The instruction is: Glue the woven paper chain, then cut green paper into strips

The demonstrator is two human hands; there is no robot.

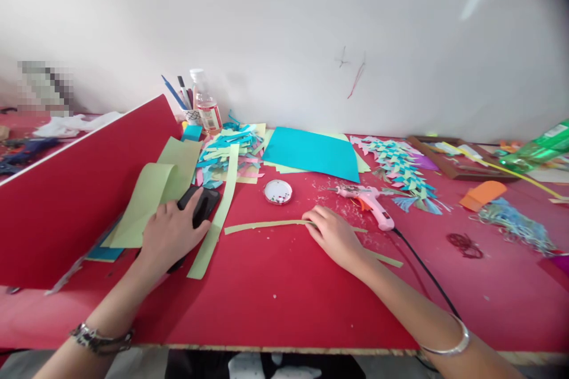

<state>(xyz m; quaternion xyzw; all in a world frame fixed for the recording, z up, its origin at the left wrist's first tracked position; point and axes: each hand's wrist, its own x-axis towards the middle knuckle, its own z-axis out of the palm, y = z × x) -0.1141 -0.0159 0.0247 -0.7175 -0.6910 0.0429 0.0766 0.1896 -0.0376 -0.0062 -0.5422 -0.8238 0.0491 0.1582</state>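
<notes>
My left hand lies over a black, flat, phone-like object, thumb and index finger spread; its palm hides part of the object. Right beside it runs a wide pale-green paper strip. My right hand has its fingers curled down on a narrow pale-green paper strip in the middle of the red table. More narrow strip ends show past that hand and by its wrist. Left of my left hand, a curled pale-green sheet leans by the red board. A pink glue gun rests beyond my right hand.
A white lid holds small bits. Behind it are a blue sheet, a heap of cut paper and a bottle. A red board stands at left. The glue gun's black cord crosses the right side.
</notes>
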